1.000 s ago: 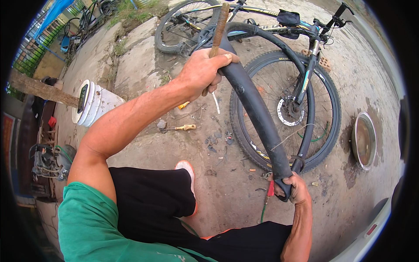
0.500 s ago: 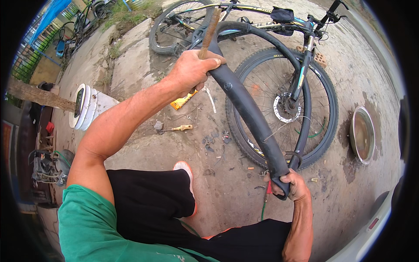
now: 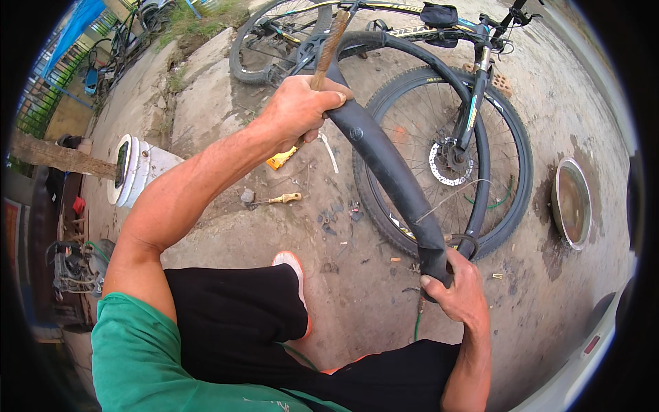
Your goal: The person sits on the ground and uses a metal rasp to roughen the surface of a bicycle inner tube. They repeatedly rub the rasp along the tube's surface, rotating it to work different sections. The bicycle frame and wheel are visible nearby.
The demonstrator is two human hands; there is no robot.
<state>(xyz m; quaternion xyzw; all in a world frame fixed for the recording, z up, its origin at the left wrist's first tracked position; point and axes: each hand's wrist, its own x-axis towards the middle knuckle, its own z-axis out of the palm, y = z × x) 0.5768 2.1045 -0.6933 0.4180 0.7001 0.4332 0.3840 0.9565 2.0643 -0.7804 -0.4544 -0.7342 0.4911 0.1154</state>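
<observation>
A swollen black bicycle inner tube [image 3: 384, 161] stretches slantwise between my two hands, its loop running on over the bicycle's front wheel. My left hand [image 3: 305, 110] is closed round its upper part. From the same fist rises a narrow, rough brown stick-like tool [image 3: 331, 44]. Lower right, my right hand [image 3: 458, 292] grips the tube where it folds, thumb on the near side. A thin pale wire or stem [image 3: 449, 196] stands out beside the tube. Below the right hand hangs a green hose [image 3: 417, 324]; its upper end is hidden.
Behind the tube a bicycle [image 3: 405, 34] lies on its side, front wheel [image 3: 377, 199] towards me. A metal basin [image 3: 572, 204] of water stands right. On the ground are a screwdriver [image 3: 285, 198] and a yellow packet [image 3: 281, 158]. A white bucket [image 3: 154, 168] lies left.
My right hand has shifted its grip slightly up the tube, and its thumb now lies across the fold. The red fitting beneath it is no longer visible. My left hand stays nearly still.
</observation>
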